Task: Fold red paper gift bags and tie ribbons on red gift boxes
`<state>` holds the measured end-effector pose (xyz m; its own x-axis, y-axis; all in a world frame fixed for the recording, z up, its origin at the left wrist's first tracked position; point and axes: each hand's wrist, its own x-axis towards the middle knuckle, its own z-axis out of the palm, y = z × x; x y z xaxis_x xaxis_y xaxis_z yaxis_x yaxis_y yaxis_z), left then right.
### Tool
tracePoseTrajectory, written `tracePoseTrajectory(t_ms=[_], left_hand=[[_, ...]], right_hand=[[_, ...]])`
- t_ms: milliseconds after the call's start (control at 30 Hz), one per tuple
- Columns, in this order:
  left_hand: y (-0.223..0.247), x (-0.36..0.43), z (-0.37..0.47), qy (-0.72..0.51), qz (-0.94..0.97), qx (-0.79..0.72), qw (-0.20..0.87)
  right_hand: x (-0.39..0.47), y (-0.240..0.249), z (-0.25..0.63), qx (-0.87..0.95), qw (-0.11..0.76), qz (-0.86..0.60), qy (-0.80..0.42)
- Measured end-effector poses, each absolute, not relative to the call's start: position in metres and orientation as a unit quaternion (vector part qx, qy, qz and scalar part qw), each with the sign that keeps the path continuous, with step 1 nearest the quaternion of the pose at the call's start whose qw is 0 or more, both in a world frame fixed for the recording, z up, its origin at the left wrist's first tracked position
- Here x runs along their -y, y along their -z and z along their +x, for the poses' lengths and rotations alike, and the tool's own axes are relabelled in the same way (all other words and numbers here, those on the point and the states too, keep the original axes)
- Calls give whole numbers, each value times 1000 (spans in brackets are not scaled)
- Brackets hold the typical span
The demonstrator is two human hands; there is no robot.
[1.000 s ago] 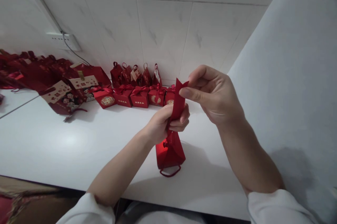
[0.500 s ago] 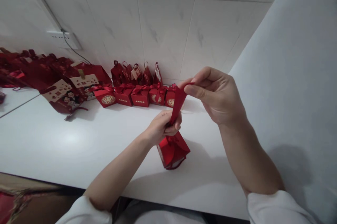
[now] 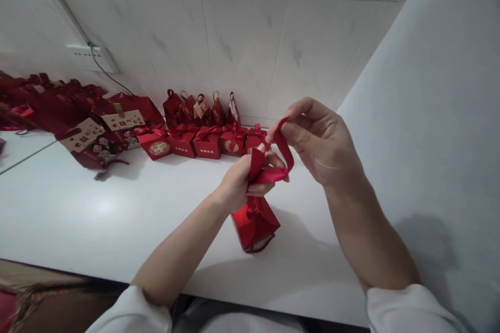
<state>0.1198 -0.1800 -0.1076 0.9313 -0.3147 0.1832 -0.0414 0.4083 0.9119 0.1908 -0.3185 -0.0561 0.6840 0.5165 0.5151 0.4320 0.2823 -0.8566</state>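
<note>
A red ribbon [image 3: 272, 174] runs between my two hands above the table. My left hand [image 3: 238, 181] is closed on one part of it, with a folded stretch standing up by the thumb. Between thumb and fingertips, my right hand [image 3: 318, 140] pinches the other part, and the ribbon curves down from there in a loop. Just below my left hand, a red gift box [image 3: 255, 224] sits on the white table [image 3: 164, 239]. It has a small bow on top and a dark red cord along its near side. My left hand partly covers its upper end.
Several red boxes with bows [image 3: 208, 144] line up near the wall, with small handled boxes [image 3: 202, 108] behind them. Red gift bags [image 3: 94, 143] crowd the left. A power strip [image 3: 92, 58] with a cable hangs on the wall. A pale panel [image 3: 433, 130] rises at the right.
The ribbon was stretched straight between my hands and now bends in a slack loop. My left hand has risen slightly towards the right one, its fingers spreading outwards. The box has stayed put.
</note>
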Motion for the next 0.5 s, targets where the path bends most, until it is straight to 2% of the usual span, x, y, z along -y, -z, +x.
tracePoseTrajectory(t_ms=[233,367,500], left_hand=[[97,189,116,78,572,177,797],[100,198,119,-135,561,96,811],[101,204,120,-272,589,40,760]], right_hand=[[324,59,195,407,681,-609,15],[326,60,184,371,684,-624,77],[331,66,171,368,596,-711,58]])
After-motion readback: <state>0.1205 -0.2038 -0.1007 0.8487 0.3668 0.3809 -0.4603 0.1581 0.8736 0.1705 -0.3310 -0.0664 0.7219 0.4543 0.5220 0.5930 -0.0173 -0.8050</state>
